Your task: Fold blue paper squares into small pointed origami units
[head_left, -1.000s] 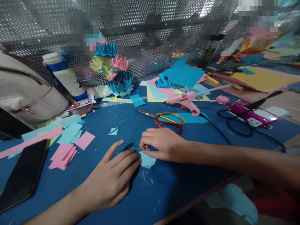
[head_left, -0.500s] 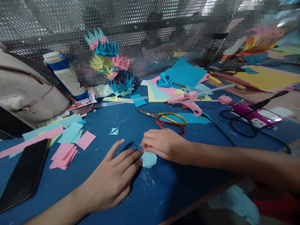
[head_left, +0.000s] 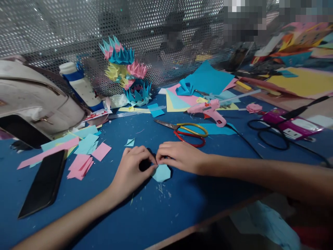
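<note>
Head view: the left hand pinches the light-blue paper between thumb and fingertips. The right hand, fingers curled together, touches its upper edge.

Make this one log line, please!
left hand: fingertips at light-blue paper | right hand: fingertips at same paper | scissors: on blue table | pink glue gun: beyond scissors

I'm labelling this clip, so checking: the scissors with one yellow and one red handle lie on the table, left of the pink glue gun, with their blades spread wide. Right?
Not quite: the head view shows the scissors' blades closed, not spread wide. The rest stands.
</note>
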`<state>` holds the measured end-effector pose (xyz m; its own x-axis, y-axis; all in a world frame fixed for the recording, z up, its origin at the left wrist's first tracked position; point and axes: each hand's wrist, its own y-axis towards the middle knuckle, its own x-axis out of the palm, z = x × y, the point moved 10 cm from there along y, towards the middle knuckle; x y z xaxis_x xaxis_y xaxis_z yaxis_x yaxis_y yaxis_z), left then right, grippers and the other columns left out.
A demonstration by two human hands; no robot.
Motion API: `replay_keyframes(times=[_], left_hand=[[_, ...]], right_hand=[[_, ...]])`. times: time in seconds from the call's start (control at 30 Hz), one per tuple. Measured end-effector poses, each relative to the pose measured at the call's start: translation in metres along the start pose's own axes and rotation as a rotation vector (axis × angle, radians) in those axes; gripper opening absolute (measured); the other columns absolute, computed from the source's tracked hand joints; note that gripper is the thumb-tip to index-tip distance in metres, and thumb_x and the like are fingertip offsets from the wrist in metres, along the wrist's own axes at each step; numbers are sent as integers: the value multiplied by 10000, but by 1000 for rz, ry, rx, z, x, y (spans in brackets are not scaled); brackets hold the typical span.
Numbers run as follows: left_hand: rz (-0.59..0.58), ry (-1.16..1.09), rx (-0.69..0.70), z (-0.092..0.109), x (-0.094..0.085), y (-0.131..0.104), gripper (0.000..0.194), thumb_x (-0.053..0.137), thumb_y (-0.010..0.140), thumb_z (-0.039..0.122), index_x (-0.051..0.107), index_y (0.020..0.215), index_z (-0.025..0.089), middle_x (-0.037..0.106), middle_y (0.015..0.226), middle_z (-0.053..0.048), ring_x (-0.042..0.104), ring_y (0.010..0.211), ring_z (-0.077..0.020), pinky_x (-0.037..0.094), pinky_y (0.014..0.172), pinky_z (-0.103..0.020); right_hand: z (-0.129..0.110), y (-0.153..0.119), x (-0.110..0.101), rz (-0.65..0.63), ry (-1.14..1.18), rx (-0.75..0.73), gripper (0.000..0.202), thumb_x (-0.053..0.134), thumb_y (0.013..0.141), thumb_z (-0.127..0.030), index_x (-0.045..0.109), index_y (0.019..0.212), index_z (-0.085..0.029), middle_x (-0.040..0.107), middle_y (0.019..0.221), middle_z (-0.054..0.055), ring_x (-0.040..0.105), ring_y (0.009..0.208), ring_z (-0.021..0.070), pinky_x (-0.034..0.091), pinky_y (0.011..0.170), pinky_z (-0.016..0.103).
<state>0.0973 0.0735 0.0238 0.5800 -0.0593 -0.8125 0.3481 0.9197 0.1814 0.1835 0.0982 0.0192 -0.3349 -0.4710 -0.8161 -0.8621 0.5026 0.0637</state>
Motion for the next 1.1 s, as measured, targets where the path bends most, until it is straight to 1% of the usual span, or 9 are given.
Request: replay_keyframes(times=[0.1,0.23,0.37,0.6,0.8,0.9,0.97,1.03,1.1], left_hand=[[24,18,-16,1,0,2,106,648,877,175,643,786,230,686,871,37,619,871,-182,319,854,-374],[48,59,-12,6,-1,1,101,647,840,149,654,771,223,683,848,31,614,840,-178,331,840,-363],[76,108,26,12,-2,-1,82,651,845,157,658,787,215,667,842,34,605,832,-175,331,815,-347],[122,211,139,26,-7,-5,109,649,894,185,642,786,200,643,822,23,567,799,-175,315,770,-339],[153,291,283,35,-8,-16,129,587,982,214,679,891,215,679,878,0,552,812,-181,306,767,-358],[155,322,357,41,-7,-24,188,537,1018,211,680,896,205,691,897,-8,538,802,-181,301,750,-359],[148,339,390,43,-7,-29,220,503,1033,201,680,902,194,695,924,-20,530,801,-183,303,752,-364],[133,352,411,44,-6,-32,228,477,1043,194,688,954,193,694,952,-32,528,810,-187,307,762,-371],[120,360,422,45,-7,-33,229,462,1049,196,689,1017,200,692,970,-38,530,824,-192,311,769,-374]], right_hand=[[-1,-1,-3,8,-20,3,99,583,971,-205,658,909,-185,655,892,18,588,873,161,392,727,265],[-4,-5,-7,-6,-91,-24,33,660,921,-219,664,907,-189,656,883,12,577,884,169,368,689,261],[-13,-8,-9,20,-214,-102,73,623,946,-220,650,895,-174,644,866,21,553,893,174,358,678,268],[-28,-11,-3,54,-498,-242,137,590,961,-259,628,892,-147,635,868,45,512,820,181,324,639,295],[-36,-16,-4,79,-569,-352,226,499,1019,-282,655,897,-174,648,909,31,487,803,173,330,664,308],[-38,-18,-4,30,-566,-417,280,454,1037,-270,682,903,-179,644,954,39,488,833,172,324,672,310],[-41,-19,-5,-19,-551,-463,302,443,1045,-302,698,931,-186,637,975,47,481,837,174,317,672,317],[-42,-21,-9,-53,-548,-491,308,446,1046,-342,706,971,-195,632,947,52,467,824,182,293,652,331],[-40,-22,-10,-106,-541,-505,326,436,1049,-332,709,933,-194,628,880,50,458,815,187,279,649,344]])
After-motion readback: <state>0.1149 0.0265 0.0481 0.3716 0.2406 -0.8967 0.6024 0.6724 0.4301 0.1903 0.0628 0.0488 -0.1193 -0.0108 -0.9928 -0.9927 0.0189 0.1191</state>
